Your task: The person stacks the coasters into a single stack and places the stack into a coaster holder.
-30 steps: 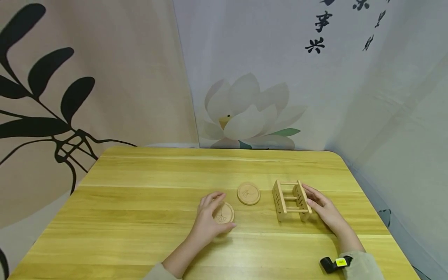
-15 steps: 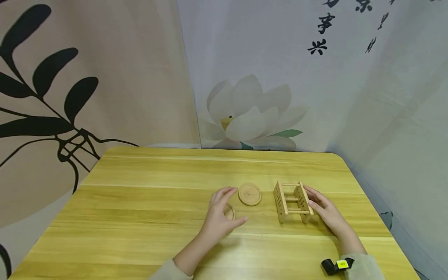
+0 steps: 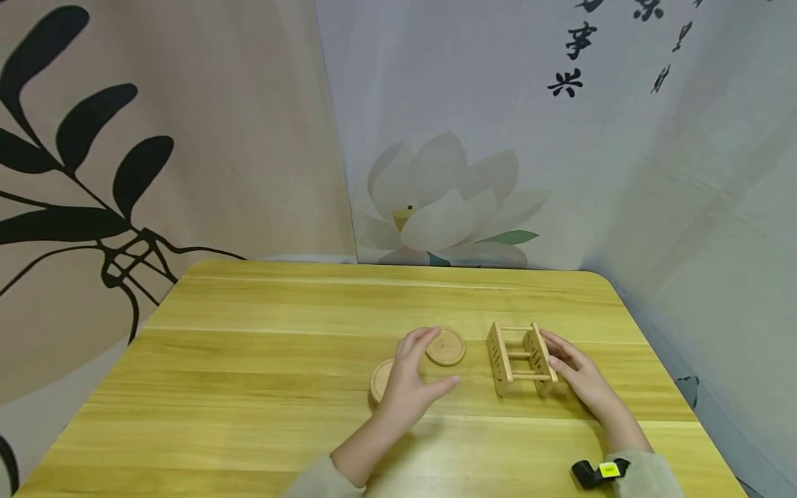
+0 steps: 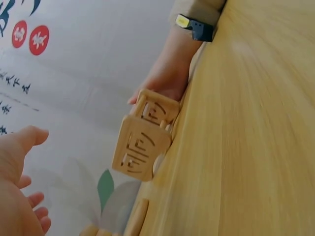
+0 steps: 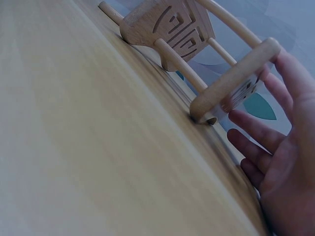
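Note:
My left hand hovers over the table with thumb and fingers spread apart, nothing held between them. Its fingertips overlap the near edge of a round wooden disc like a coaster. A second wooden disc lies left of the hand, partly hidden behind it. To the right stands a small wooden rack, two cut-out side panels joined by round rods. My right hand rests against the rack's right panel. In the right wrist view its lower fingers hang loose beside the panel.
The pale wooden table runs back to a printed fabric backdrop with a lotus and dark leaves. A black wrist device with a yellow label sits at the right sleeve.
My left hand has moved right, from over the left disc towards the other one, leaving the left disc's left side uncovered. The right hand and rack stay put.

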Demonstrator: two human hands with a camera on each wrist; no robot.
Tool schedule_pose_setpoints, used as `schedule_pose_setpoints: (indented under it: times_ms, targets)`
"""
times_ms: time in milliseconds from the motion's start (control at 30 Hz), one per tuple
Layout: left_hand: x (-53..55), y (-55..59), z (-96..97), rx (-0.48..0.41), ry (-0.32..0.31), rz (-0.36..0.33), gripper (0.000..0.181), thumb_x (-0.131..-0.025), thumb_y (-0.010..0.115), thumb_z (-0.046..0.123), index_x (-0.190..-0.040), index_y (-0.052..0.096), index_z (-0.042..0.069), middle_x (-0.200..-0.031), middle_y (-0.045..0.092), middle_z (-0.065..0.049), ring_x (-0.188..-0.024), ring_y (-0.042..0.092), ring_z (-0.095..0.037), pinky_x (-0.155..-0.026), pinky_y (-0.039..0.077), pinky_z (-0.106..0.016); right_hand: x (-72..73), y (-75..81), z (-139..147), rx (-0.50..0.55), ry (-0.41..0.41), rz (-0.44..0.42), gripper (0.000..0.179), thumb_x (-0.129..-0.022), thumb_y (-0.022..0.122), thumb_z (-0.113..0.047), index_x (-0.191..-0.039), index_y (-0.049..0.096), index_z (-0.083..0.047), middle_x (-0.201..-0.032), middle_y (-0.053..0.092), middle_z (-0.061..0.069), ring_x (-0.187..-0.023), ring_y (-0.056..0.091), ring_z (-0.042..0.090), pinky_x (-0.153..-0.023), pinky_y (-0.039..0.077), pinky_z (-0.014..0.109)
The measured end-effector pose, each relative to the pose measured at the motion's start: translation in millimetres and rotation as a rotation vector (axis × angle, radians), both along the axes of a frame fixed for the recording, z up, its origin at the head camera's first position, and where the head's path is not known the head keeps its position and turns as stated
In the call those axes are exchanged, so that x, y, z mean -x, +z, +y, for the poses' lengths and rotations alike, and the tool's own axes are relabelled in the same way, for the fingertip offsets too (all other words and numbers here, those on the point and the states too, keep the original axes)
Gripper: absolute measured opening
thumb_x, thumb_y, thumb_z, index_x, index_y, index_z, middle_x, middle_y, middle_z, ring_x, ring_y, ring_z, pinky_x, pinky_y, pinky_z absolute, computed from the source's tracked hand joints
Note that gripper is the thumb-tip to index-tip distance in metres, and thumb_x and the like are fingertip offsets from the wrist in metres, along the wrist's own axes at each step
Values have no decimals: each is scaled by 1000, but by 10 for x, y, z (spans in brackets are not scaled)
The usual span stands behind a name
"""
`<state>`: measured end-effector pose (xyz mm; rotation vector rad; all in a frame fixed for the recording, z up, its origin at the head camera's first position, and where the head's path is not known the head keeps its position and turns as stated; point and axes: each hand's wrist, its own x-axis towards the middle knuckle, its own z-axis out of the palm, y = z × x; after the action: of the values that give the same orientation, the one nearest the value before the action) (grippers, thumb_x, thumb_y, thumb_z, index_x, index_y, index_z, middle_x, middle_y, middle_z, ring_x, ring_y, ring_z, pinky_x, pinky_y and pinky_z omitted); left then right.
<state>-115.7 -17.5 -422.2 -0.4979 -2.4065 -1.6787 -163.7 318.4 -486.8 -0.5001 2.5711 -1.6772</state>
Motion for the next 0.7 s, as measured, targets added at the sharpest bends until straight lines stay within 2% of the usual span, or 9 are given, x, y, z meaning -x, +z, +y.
schedule_pose_setpoints:
  times_ms: [233, 533, 700]
  targets:
    - [-3, 2, 114, -22, 6, -25, 75, -71, 75, 22, -136, 38, 18, -136, 33, 4, -122, 32, -18, -96, 32, -43, -5, 10, -11, 23, 8, -9, 48, -95, 43, -10, -141, 30, -13, -131, 41, 22, -108, 46, 1, -84, 39, 17]
    - [11, -3, 252, -30, 19, -32, 75, -71, 74, 21, -136, 38, 13, -137, 32, 5, -124, 30, -17, -98, 29, -42, -8, 13, -6, 19, 8, -14, 48, -95, 43, -10, -141, 29, -13, -132, 39, 22, -108, 46, 1, -83, 39, 18]
    - [19, -10, 320, -25, 44, -72, 75, -72, 73, 24, -137, 36, 20, -137, 30, 9, -124, 29, -16, -98, 29, -43, -7, 13, -6, 20, 12, -13, 48, -95, 43, -10, -141, 29, -13, -132, 40, 21, -108, 46, 1, -84, 39, 18]
